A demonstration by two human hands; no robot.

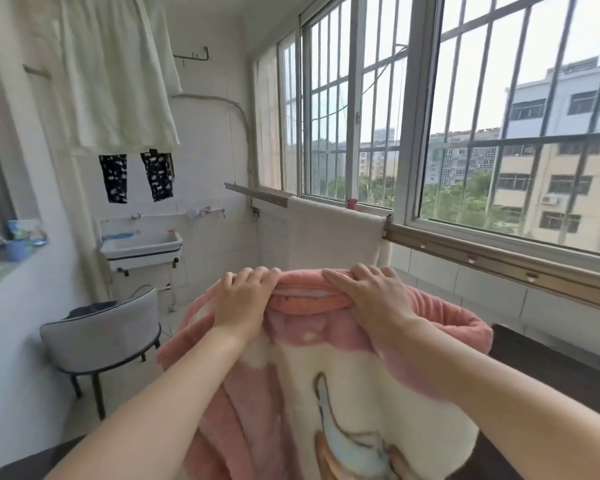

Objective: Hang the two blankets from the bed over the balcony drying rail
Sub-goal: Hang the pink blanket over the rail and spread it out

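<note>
A pink and cream fleece blanket (326, 368) with a printed animal figure hangs in front of me, bunched at its top edge. My left hand (245, 299) grips that bunched edge on the left, fingers curled over it. My right hand (374, 296) grips it on the right the same way. A cream blanket (333, 233) is draped over the drying rail (499, 261), which runs under the barred window from far left to near right. The pink blanket is held up in front of and apart from the rail.
A grey round-backed chair (108, 330) stands at the lower left. A white wall sink (141, 247) is behind it. White cloth (118, 74) and dark patterned garments (136, 178) hang overhead at left. A dark surface (551, 368) lies at the lower right below the rail.
</note>
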